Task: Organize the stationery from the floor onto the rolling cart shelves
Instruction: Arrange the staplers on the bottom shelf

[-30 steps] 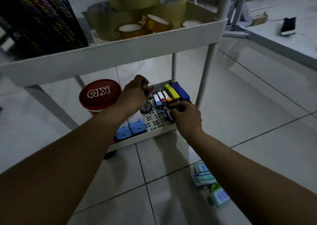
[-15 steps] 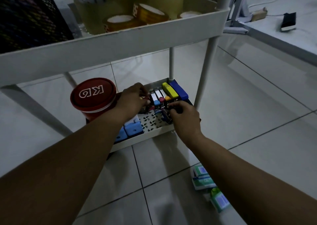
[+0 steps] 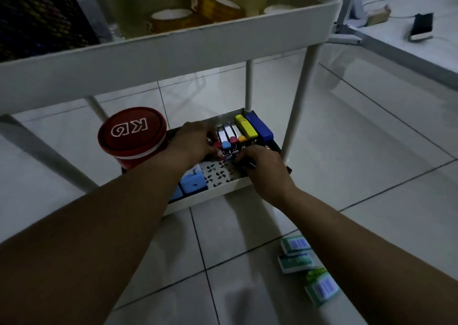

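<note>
Staplers (image 3: 244,132) mostly shelved.
Both hands (image 3: 198,142) pinched staplers at twelve o'clock; green boxes (image 3: 296,245) waited at five.

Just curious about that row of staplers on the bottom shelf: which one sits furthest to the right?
The dark blue stapler, at the row's right end beside the yellow stapler. It looks bulkier than the small ones.

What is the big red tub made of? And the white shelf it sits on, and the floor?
The red tub looks like smooth plastic: an even colour, a moulded lid rim, white letters on top. The bottom shelf seems painted metal or plastic, white, with small punched holes; the look leaves it open. The floor looks like glossy ceramic tile: dark grout lines and soft reflections.
</note>
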